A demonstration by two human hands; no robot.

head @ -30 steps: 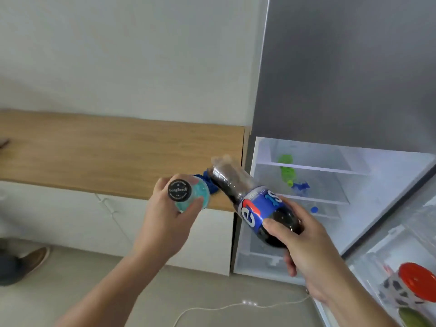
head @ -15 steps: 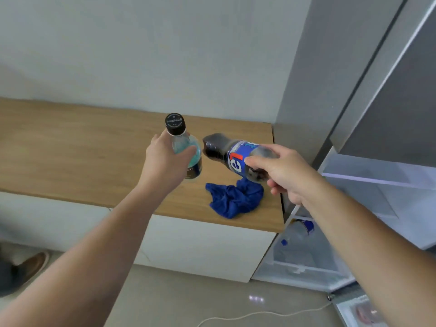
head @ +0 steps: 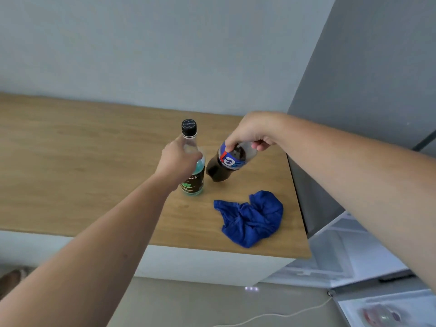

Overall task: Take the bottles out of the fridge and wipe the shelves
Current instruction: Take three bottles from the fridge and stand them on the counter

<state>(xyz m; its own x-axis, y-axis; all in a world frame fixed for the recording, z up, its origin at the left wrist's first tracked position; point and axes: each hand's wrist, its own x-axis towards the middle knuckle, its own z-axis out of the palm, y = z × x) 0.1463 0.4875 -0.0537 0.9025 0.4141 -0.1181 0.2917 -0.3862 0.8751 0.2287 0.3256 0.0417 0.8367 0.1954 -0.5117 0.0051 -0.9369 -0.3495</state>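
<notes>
My left hand (head: 179,161) grips a clear bottle (head: 194,178) with a black cap and blue liquid, standing upright on the wooden counter (head: 82,166). Right beside it, my right hand (head: 250,131) holds a dark cola bottle (head: 226,165) with a blue label from above. The cola bottle is tilted, its base low over the counter; I cannot tell whether it touches. A crumpled blue cloth (head: 252,219) lies on the counter in front of the bottles. The open fridge (head: 339,251) shows at the lower right, its shelves blurred.
The grey fridge side (head: 354,114) rises at the counter's right end. A white cable (head: 271,317) runs across the floor. The fridge door (head: 382,312) stands open at the bottom right. A shoe (head: 11,278) shows at the lower left.
Both hands carried the bottles from the fridge to the counter. The clear bottle went from held in the air to standing; the cola bottle swung from lying sideways to base-down.
</notes>
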